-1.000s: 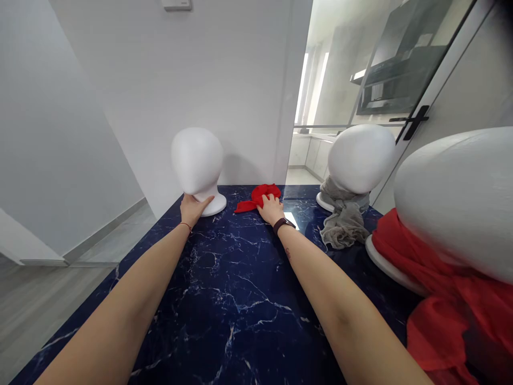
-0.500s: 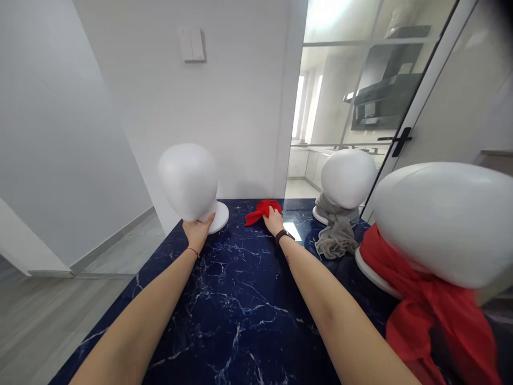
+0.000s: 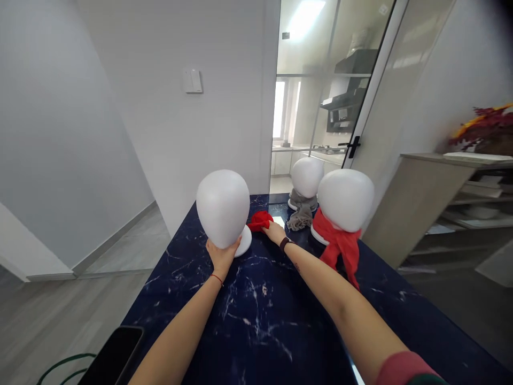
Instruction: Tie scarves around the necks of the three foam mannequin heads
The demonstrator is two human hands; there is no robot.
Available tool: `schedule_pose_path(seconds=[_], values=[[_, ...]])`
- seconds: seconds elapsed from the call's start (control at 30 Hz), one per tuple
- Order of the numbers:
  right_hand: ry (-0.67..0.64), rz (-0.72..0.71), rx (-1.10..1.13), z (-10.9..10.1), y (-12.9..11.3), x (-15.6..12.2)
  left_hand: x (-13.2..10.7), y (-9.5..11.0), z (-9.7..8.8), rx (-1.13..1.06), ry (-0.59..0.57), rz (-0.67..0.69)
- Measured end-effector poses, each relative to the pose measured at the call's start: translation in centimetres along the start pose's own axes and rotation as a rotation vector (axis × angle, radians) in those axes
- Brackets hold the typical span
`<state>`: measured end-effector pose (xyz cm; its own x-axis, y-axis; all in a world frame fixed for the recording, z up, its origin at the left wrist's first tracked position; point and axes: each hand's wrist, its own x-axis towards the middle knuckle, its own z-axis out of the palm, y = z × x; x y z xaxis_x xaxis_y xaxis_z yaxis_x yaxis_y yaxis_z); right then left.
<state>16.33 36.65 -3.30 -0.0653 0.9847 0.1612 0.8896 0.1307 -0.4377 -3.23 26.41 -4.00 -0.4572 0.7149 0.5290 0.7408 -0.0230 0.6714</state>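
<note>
Showing the left grip point(image 3: 222, 255) closed around the neck of a tilted white foam head point(image 3: 223, 207) toward 12 o'clock on the counter point(image 3: 256, 315); the right grip point(image 3: 274, 233) touches a red cloth point(image 3: 259, 220) at the head's 2 o'clock, whether clasping it cannot be told.

A smooth white foam head point(image 3: 223, 207) leans toward the near left at the far end of the dark blue table point(image 3: 256, 321), and a small crumpled red cloth point(image 3: 259, 220) lies just right of it.
</note>
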Motion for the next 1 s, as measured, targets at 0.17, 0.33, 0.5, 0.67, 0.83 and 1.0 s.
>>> schedule_pose_path(seconds=[0.17,0.33,0.5,0.67,0.83,1.0], values=[[-0.030,0.031,-0.084,-2.9,2.5,-7.6,-4.1,1.5,-2.0,0.075,0.082,0.005],[0.025,0.080,-0.144,-4.7,5.1,-13.1,-6.1,2.7,-3.4,0.076,0.086,-0.052],[0.089,0.170,-0.101,-4.9,5.7,-14.6,-7.1,3.6,-3.9,0.086,0.072,-0.055],[0.094,0.113,-0.004,-4.8,6.1,-14.4,-7.5,3.7,-4.0,0.120,0.064,-0.042],[0.115,0.049,0.066,-4.4,6.6,-14.3,-7.6,3.8,-3.8,0.107,0.041,-0.032],[0.107,0.043,0.100,-4.1,6.6,-14.2,-7.7,4.0,-3.7,0.119,0.001,0.010]])
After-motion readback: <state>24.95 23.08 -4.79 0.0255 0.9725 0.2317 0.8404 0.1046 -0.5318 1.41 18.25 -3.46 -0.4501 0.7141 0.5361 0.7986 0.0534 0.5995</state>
